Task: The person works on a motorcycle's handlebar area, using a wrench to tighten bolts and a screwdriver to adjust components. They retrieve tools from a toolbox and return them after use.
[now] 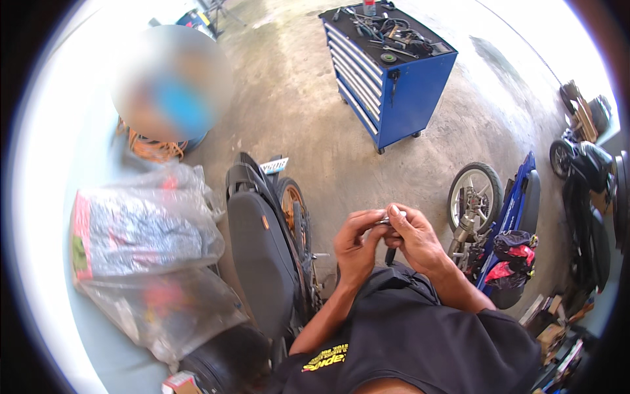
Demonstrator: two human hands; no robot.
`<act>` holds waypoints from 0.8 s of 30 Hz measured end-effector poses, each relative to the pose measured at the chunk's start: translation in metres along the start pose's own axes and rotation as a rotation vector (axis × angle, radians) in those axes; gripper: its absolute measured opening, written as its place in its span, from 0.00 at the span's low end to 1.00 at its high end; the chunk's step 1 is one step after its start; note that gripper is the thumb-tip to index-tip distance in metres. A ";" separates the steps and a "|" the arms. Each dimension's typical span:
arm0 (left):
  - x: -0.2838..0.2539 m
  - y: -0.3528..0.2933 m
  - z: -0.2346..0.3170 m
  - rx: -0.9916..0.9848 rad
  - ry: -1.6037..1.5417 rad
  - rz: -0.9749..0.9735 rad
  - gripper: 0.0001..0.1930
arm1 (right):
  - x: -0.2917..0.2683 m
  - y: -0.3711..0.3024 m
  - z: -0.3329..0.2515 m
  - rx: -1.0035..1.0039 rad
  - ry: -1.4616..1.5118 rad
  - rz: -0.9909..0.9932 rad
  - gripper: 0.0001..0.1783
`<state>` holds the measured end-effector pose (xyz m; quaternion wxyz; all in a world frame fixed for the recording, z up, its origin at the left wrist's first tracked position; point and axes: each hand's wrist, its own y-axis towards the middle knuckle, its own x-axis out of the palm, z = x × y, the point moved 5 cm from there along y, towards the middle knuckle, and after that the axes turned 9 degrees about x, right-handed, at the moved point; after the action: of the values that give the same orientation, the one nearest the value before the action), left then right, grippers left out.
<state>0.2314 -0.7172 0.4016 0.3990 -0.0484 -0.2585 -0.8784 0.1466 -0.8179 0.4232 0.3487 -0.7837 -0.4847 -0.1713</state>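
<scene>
Both hands meet in front of the torso, mid-frame. Left hand (356, 244): fingers curled, thumb and fingertips pinched nearly closed on a small metallic piece (384, 222). Right hand (418, 241): also curled, thumb pressing over the same piece. Piece sits between the two sets of fingertips, above the dark shirt (433, 341).

Around: motorcycle with dark seat (262, 253) just beside the left arm, gold-rimmed wheel at its far end. Blue motorcycle (522, 197) to the right, silver-rimmed wheel (476, 197) near it, black-and-red bundle (513, 259) on its body. These two flank the person. Blue tool cabinet (413, 98) ahead, well apart from the hands, loose tools (394, 33) piled on top. Clear plastic bags (151, 230) heaped far left, orange cord (154, 150) behind. Dark motorcycle (584, 220) along the right side.

Hard to make out: piece mostly covered by fingers, exact shape unclear. Dark bit below the hands, can't identify. Round blurred patch upper left, contents unreadable. Bag contents murky. Clutter (554, 328) lower right cut by the dark lens rim.
</scene>
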 end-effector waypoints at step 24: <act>-0.078 0.305 -0.157 -0.532 -0.668 0.281 0.11 | 0.012 0.313 -0.120 -0.086 -0.135 0.072 0.12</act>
<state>0.5247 -0.9095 0.3702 0.3825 -0.4651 -0.1290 -0.7879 0.4362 -0.9851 0.3951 0.2873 -0.8245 -0.4709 -0.1263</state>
